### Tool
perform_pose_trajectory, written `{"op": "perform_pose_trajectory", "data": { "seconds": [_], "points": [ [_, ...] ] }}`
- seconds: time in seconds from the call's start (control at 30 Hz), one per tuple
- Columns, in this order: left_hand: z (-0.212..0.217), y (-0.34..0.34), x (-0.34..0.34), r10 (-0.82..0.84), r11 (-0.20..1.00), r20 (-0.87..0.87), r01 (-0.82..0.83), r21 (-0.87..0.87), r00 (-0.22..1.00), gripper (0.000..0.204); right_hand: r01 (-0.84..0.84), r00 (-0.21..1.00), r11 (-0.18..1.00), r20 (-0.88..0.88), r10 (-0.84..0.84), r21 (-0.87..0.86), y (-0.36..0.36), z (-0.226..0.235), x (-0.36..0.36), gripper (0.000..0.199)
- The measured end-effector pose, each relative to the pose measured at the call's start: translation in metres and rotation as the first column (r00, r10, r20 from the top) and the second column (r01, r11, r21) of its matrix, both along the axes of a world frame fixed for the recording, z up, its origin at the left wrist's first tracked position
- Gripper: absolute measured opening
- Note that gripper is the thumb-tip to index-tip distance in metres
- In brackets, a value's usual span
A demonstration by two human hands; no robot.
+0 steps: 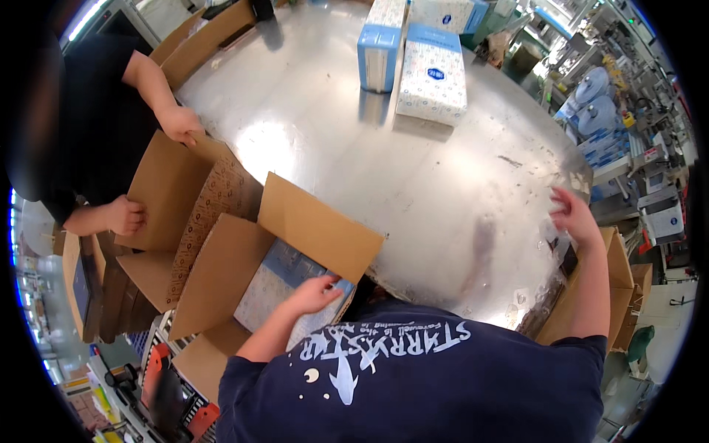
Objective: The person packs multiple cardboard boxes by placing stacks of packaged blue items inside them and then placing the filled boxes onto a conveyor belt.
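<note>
An open cardboard carton (221,266) stands in front of me at the left, flaps raised. Blue-and-white packages (267,286) lie packed inside it. My left hand (314,294) rests over these packages by the carton's right side, its fingers slightly bent, with no grip showing. Out to the right, my right hand (570,212) hovers by the table's edge, fingers apart, holding nothing. Farther off, several blue-and-white packages (432,77) stand and lie on the metal table.
A co-worker's hands (181,124) hold another open carton (166,177) at the left. The shiny metal table (325,140) has a rounded edge. Cartons (591,295) stand low at my right. A roller conveyor (166,354) lies at lower left; machinery (642,133) is at far right.
</note>
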State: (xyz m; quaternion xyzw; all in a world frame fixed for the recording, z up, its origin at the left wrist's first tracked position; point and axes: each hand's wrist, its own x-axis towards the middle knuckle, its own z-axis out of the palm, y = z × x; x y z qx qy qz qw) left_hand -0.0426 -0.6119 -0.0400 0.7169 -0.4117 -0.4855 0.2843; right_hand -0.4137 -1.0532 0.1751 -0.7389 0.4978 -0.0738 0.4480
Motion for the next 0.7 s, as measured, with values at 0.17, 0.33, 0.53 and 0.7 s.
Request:
{"op": "perform_pose_trajectory", "data": {
  "seconds": [0.17, 0.33, 0.53, 0.7],
  "points": [
    [0.024, 0.012, 0.024, 0.124, 0.985, 0.095, -0.135, 0.109, 0.988, 0.045, -0.565, 0.732, 0.808, 0.553, 0.397, 0.168, 0.104, -0.015, 0.231, 0.039],
    [0.015, 0.082, -0.008, -0.008, 0.977, 0.138, -0.022, 0.214, 0.99, 0.049, -0.867, 0.296, 0.259, -0.023, 0.955, -0.425, 0.147, 0.013, 0.381, 0.034],
    [0.028, 0.131, -0.037, 0.187, 0.914, -0.374, -0.022, 0.405, 0.908, 0.044, -0.413, 0.907, 0.402, -0.33, 0.262, -0.817, -0.06, -0.019, 0.517, 0.065],
    [0.041, 0.097, -0.006, 0.344, 0.899, 0.075, -0.352, 0.262, 0.936, 0.033, -0.403, 0.911, 0.54, -0.379, 0.161, -0.739, -0.037, -0.03, 0.491, 0.047]
  ]
}}
